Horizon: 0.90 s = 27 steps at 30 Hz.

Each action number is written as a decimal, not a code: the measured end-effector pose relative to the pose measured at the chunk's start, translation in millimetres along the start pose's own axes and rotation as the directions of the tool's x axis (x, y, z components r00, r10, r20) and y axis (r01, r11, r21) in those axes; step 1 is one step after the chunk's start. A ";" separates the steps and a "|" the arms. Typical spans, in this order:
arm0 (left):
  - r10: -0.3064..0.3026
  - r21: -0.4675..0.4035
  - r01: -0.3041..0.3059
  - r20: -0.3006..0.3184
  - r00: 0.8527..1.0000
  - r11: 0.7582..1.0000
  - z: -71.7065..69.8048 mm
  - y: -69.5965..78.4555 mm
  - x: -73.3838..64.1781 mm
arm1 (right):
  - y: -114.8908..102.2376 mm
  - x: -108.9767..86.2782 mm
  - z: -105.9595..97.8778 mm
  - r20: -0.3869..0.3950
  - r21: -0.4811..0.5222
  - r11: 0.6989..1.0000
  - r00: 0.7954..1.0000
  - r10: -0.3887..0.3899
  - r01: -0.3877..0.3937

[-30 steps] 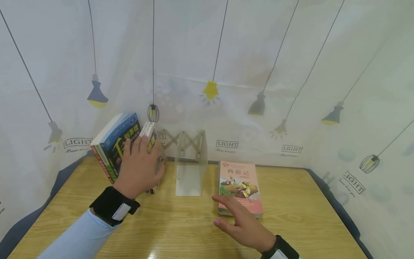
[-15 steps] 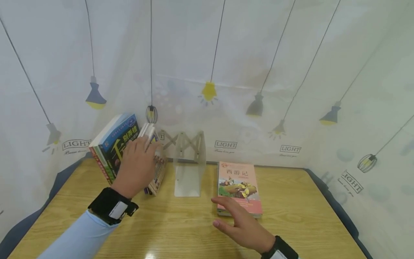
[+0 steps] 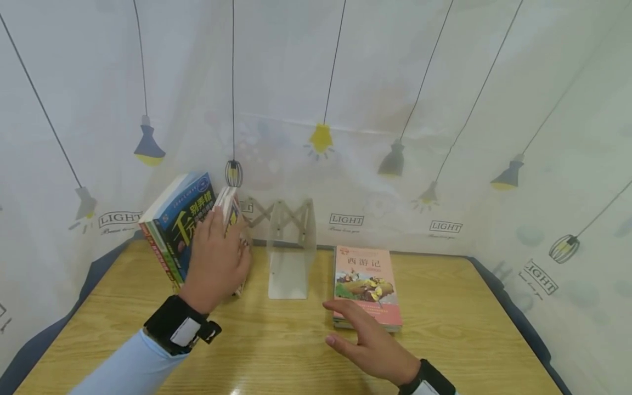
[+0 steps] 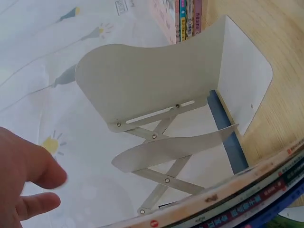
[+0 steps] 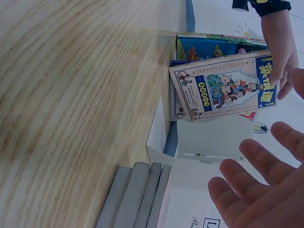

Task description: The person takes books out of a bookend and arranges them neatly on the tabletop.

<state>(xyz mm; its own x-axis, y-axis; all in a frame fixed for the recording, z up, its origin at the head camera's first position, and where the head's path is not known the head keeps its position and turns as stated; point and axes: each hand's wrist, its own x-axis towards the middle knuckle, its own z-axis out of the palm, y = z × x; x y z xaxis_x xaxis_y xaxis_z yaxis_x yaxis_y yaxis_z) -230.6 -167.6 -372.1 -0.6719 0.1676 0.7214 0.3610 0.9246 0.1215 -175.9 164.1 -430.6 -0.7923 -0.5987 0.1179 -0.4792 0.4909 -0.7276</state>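
My left hand (image 3: 217,263) is at the upper end of several thin books (image 3: 229,203), fingers over their tops and thumb beside the front cover. Seen from the right wrist, the front book (image 5: 230,88) has a cartoon cover and tilts away from the books behind it; the left hand holds its top corner. Thicker books (image 3: 185,219) lean leftward beyond. My right hand (image 3: 375,343), fingers apart and holding nothing, hovers by a stack of books (image 3: 365,274) with a pink cover on top. Between both groups stands a white metal expanding bookend (image 3: 288,274).
A yellow wood-grain table (image 3: 276,351) carries everything, with a dark edge (image 3: 518,312) around it. Behind it hangs a pale curtain (image 3: 434,82) printed with lamps.
My left hand first draws back slightly with curled fingers, then shifts right against the thin books, uncovering more of the thick books' cover. My right hand stays in place.
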 end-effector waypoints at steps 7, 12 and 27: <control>0.064 -0.018 -0.064 -0.015 0.998 0.998 3.1 2.5 -4.2 | 0.6 -0.9 1.1 -0.002 -0.007 1.000 1.000 0.002 -0.002; 0.077 -0.089 -0.074 0.026 0.997 0.993 1.8 4.1 -6.9 | 1.4 -1.8 1.1 0.002 -0.004 1.000 1.000 -0.007 0.007; 0.056 -0.023 -0.053 0.138 0.989 0.998 -4.5 -1.7 -23.2 | 2.3 -1.4 -0.4 0.028 0.029 0.999 1.000 -0.015 0.014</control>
<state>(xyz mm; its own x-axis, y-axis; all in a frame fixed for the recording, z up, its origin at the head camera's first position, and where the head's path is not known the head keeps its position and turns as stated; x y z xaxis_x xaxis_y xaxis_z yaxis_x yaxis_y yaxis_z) -212.8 -174.7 -386.0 -0.7338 0.2644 0.6258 0.4109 0.9063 0.0990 -176.0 166.3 -432.1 -0.7744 -0.6231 0.1099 -0.4791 0.4640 -0.7451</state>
